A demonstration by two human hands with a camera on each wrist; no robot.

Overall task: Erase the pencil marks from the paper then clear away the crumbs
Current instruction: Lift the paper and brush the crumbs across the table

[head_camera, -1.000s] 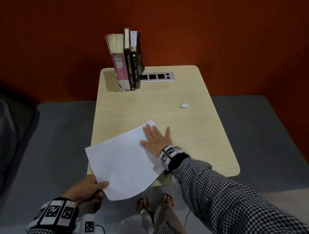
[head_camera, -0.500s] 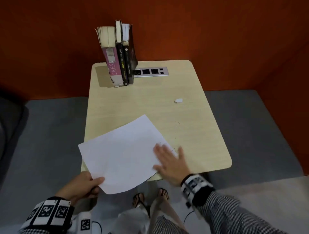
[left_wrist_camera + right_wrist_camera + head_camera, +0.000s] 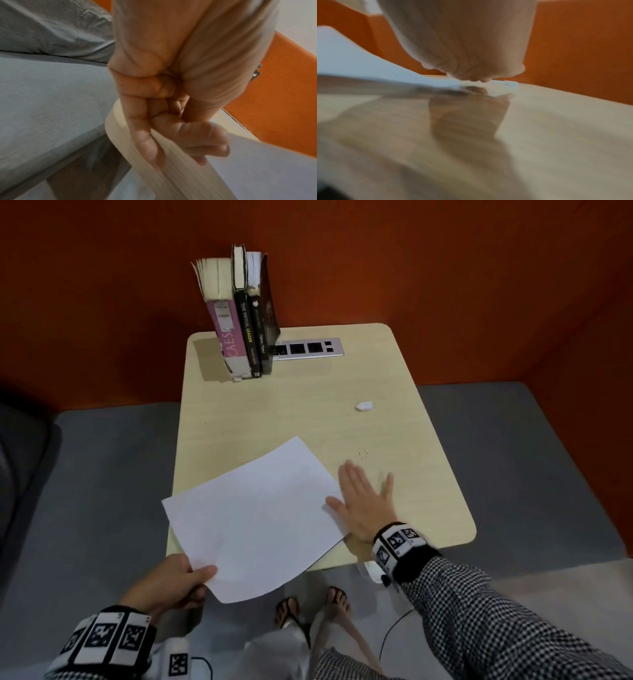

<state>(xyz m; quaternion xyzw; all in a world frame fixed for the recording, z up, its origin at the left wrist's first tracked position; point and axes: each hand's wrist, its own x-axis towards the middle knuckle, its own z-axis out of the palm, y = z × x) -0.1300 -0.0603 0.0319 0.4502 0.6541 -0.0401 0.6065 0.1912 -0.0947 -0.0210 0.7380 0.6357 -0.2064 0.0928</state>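
A white sheet of paper point(image 3: 255, 518) lies skewed across the near left of the light wooden table point(image 3: 308, 412), its near corner hanging past the edge. My left hand point(image 3: 178, 580) pinches that overhanging corner, thumb on top; in the left wrist view the fingers point(image 3: 197, 136) curl round the paper point(image 3: 265, 169) at the table edge. My right hand point(image 3: 363, 501) lies flat with straight fingers on the table just right of the paper, its little finger at the sheet's right edge. A few dark crumbs point(image 3: 363, 453) sit just beyond the fingertips. A small white eraser point(image 3: 364, 406) lies farther back right.
Three books point(image 3: 243, 313) stand upright at the back left of the table, beside a silver socket strip point(image 3: 308, 349). An orange wall rises behind. Grey upholstery surrounds the table. My sandalled feet point(image 3: 311, 607) show below the near edge.
My right hand swept from the paper's top down to its near right corner, then moved up and right onto the bare table. The left hand kept its pinch on the corner.
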